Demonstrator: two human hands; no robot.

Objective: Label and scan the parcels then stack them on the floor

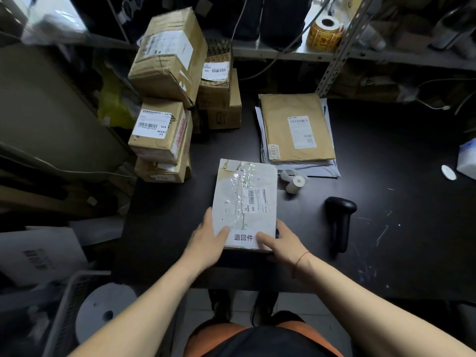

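A flat white-wrapped parcel lies on the black table in front of me, with a barcode label and a white sticker with printed characters at its near end. My left hand holds its near left corner, thumb on top. My right hand holds the near right corner, thumb lying over the sticker. A black handheld scanner lies on the table to the right of the parcel. A small white label roll sits just beyond the parcel's right edge.
Cardboard boxes are piled at the table's back left. A brown padded envelope lies on grey mailers at the back centre. A yellow sticker roll stands on the shelf behind. A white reel and basket sit low on the left.
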